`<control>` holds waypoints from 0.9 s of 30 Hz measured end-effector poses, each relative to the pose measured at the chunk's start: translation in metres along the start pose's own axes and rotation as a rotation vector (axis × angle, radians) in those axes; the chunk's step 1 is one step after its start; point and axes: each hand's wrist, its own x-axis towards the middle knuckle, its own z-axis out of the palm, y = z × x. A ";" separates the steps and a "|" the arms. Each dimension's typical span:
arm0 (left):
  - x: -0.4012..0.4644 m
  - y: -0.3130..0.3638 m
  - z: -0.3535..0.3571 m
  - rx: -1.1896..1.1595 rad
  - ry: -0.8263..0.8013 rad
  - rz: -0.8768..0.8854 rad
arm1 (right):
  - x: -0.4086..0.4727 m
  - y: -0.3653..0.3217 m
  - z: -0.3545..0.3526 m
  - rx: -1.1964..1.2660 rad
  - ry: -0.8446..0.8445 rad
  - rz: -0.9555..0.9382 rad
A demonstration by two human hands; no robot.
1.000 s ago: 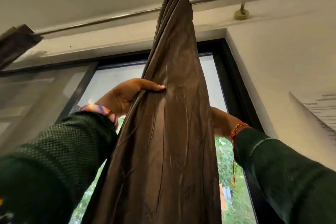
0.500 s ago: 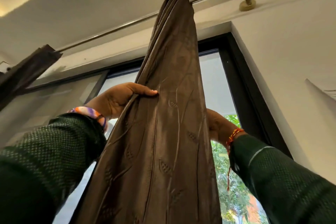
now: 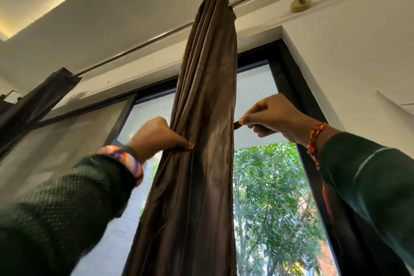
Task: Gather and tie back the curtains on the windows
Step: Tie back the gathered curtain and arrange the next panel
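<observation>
I had the brown curtain [image 3: 206,141] bunched into a narrow column hanging from the rod [image 3: 134,48] in front of the window [image 3: 268,186]. My left hand [image 3: 156,135] gripped the folds, fingers curled round the left side with the thumb pressed on the front. My right hand [image 3: 275,119], just clear of the curtain's right edge, pinched a thin dark strip [image 3: 236,125], probably the tie. I judged gathering was done and tying was starting: next, that strip needed passing round the bundle without loosening my left grip. A second curtain [image 3: 40,96] hung bunched far left, not yet handled. Nothing blocked the wrap.
</observation>
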 end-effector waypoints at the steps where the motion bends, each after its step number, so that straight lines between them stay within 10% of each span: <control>1: -0.002 0.001 0.005 0.027 0.052 0.028 | 0.001 -0.004 0.002 -0.041 0.062 -0.087; 12: -0.024 0.031 0.030 0.134 0.337 0.361 | 0.010 -0.051 0.060 -0.513 0.103 -0.612; 20: -0.008 -0.003 -0.011 -0.864 -0.508 0.467 | 0.025 -0.057 0.073 -0.314 -0.086 -0.538; 27: 0.002 -0.005 -0.004 -0.433 0.329 0.488 | 0.036 -0.060 0.085 -0.047 -0.114 -0.395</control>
